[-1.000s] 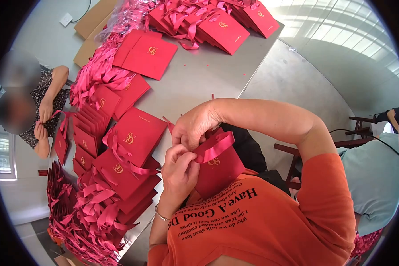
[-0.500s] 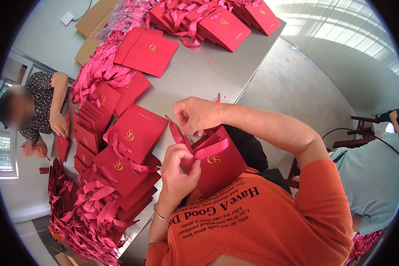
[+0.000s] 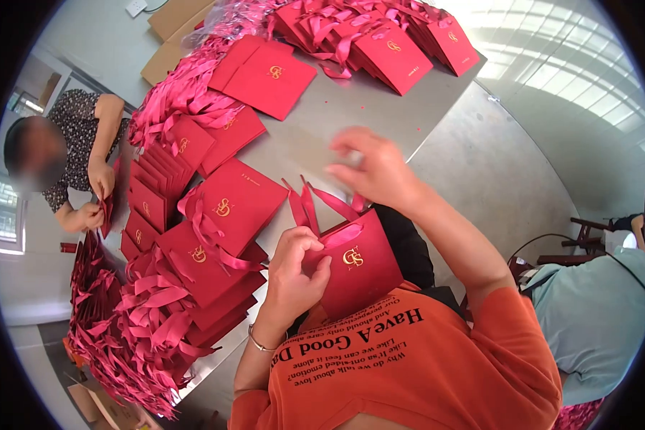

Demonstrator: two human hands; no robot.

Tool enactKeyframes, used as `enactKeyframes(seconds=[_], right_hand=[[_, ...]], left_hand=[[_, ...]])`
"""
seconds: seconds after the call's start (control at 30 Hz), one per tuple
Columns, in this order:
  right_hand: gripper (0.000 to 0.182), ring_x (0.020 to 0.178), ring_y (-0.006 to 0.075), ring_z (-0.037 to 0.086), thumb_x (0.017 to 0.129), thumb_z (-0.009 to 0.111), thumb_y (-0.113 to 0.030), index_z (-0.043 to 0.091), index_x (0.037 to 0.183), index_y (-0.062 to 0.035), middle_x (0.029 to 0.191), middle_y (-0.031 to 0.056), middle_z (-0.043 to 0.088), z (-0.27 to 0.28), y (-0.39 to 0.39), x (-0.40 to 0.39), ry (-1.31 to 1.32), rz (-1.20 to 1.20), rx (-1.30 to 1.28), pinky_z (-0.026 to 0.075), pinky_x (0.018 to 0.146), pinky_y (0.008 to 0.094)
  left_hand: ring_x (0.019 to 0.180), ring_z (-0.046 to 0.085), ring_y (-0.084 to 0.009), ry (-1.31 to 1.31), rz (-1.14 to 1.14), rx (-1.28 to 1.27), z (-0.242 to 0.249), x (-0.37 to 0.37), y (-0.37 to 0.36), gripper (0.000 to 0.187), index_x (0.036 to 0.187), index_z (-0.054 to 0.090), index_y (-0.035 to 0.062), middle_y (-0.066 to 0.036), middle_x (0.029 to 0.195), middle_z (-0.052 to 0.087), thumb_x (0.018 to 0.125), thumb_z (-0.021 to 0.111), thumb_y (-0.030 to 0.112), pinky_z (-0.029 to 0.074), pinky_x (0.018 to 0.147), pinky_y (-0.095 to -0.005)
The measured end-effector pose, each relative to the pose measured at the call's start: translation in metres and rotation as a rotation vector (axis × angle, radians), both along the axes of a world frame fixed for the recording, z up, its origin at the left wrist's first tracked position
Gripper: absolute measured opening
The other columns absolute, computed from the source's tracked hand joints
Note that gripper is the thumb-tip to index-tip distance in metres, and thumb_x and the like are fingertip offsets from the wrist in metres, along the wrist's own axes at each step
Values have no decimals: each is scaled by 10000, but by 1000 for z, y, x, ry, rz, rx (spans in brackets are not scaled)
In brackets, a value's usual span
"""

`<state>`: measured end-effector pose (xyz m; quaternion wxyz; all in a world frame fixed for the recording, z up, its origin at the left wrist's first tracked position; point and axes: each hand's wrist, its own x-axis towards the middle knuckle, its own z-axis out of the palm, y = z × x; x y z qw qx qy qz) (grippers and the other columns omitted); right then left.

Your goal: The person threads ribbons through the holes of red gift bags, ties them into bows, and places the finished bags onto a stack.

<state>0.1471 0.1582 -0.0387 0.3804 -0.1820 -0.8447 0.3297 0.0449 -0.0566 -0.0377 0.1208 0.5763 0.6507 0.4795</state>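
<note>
With the red bag beside the table's near edge, steady its side with your curled left hand, whose grip you cannot confirm, and guide the ribbon untwisted with your open, empty right hand.

Over the surface, the right hand is blurred; beside the surface, the left hand hides part of the red bag.
</note>
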Motion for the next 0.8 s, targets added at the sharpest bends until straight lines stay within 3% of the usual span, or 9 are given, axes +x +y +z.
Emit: enactKeyframes(seconds=[0.1,0.17,0.23,0.27,0.33,0.47,0.6,0.67,0.8], right_hand=[[172,734,91,609,909,724,-153,662,940,5,846,79,678,8,-9,56,-356,-53,-411,492,609,277],[242,801,64,597,944,707,-209,647,992,20,947,65,694,-3,-24,85,-501,-6,-573,491,654,269],[312,874,81,624,954,705,-255,623,1081,19,998,43,703,-31,-43,107,-435,101,-847,513,735,267],[312,874,81,624,954,705,-255,623,1081,19,998,43,703,-33,-53,109,-438,106,-835,513,735,267],[320,949,98,640,973,681,-241,593,1155,7,1047,46,701,-36,-74,106,-137,196,-1299,530,809,274],[277,965,108,649,992,646,-186,588,1177,12,1057,53,697,-34,-73,97,66,144,-1226,537,849,283],[278,953,82,629,986,648,-148,591,1210,5,1032,30,691,-15,-35,92,-87,175,-1059,530,837,274],[262,933,63,607,974,672,-170,618,1169,-3,1004,0,677,19,-3,82,-281,202,-722,524,813,268],[273,937,73,606,967,687,-207,654,1169,-26,1009,-10,680,105,66,46,-97,186,-68,523,822,274]], left_hand=[[1014,623,-295,37,12,-14,-1,2,-3,339,958,570,40,-139,1116,610,694,761,-55,503,886,-369],[1140,595,-332,48,-13,-36,-6,3,-6,340,982,581,42,-173,1251,580,710,771,-30,489,944,-400],[1155,592,-340,42,12,-26,-10,6,-6,337,986,581,40,-184,1271,575,715,768,-29,486,956,-398],[1171,589,-348,38,24,-23,-12,7,-6,333,990,582,39,-196,1291,569,720,765,-27,483,968,-397],[1205,574,-364,7,24,-20,-15,8,-8,327,999,585,37,-217,1333,550,728,759,-22,474,991,-407],[1221,556,-397,116,150,39,-14,6,-7,372,1075,594,19,-238,1350,531,741,755,-8,456,1014,-433],[1218,564,-356,61,224,72,-18,-1,-10,450,1164,551,0,-232,1350,533,755,736,-18,487,968,-397],[1213,569,-338,-33,213,74,-19,-4,-8,485,1201,533,-4,-229,1350,534,758,730,-23,498,948,-381],[1176,595,-302,-108,140,75,-13,-2,6,514,1256,507,-7,-218,1334,550,784,708,-29,522,898,-360]])
